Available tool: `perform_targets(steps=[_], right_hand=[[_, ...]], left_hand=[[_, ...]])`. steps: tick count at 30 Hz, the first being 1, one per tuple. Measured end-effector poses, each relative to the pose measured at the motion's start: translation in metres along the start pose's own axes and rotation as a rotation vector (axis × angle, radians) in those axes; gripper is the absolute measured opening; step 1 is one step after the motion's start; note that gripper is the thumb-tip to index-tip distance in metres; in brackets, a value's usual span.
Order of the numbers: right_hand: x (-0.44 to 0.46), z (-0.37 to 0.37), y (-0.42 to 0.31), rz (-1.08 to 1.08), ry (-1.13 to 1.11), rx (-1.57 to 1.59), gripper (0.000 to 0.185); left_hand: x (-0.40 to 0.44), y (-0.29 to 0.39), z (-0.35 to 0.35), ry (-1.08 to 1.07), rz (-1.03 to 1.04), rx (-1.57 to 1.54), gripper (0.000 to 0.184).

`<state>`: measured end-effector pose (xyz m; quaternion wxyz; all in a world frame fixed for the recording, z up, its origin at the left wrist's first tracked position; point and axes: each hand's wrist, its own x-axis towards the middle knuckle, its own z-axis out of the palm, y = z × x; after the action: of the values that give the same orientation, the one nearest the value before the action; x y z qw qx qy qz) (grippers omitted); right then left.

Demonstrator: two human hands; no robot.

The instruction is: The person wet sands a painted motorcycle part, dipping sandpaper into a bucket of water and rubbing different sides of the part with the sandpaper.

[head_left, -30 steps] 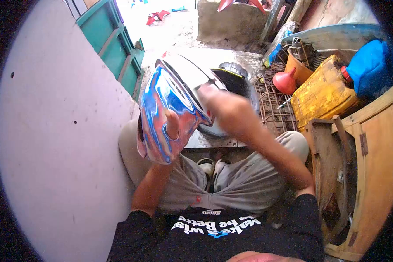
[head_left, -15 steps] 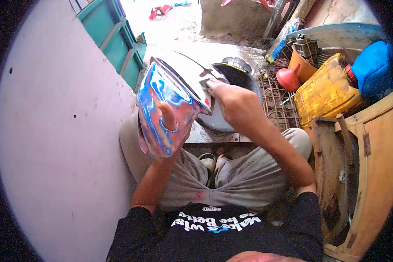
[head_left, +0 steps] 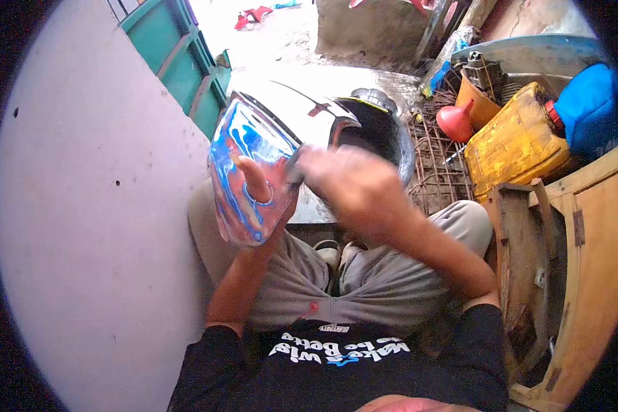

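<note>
A motorcycle fairing panel [head_left: 237,220], its paint worn through to patches of blue, white and reddish layers, is held up over my lap. My left hand [head_left: 256,182] grips it from below and behind, with a finger or thumb showing through the round hole; the other fingers are hidden. A glossy white section [head_left: 292,110] stretches away beyond the coloured face. Smeared by motion, my right hand [head_left: 357,185] is closed around a small dark grey piece [head_left: 294,168], which looks like sandpaper, against the panel's right edge.
Behind the panel stands a round dark tub [head_left: 384,134]. To the right are a rusty metal grid [head_left: 432,165], a red funnel [head_left: 454,123], a yellow jerrycan [head_left: 515,141] and a wooden frame [head_left: 597,240]. A pale wall [head_left: 96,206] rises close on the left.
My right hand has moved left and nearer to me, from the white section to the panel's right edge. The panel has shifted slightly left and tilted.
</note>
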<state>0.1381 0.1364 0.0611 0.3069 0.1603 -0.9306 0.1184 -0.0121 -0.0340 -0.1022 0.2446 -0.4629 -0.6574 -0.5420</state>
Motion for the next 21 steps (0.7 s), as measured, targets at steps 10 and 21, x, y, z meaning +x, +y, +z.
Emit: perform_targets(steps=[10, 21], right_hand=[[0.007, 0.008, 0.042, 0.088, -0.022, 0.008, 0.033], [0.005, -0.002, 0.056, 0.248, -0.071, 0.025, 0.040]], left_hand=[[0.057, 0.084, 0.003, 0.164, -0.567, -0.831, 0.084], [0.071, 0.120, -0.011, -0.118, -0.584, -0.718, 0.082]])
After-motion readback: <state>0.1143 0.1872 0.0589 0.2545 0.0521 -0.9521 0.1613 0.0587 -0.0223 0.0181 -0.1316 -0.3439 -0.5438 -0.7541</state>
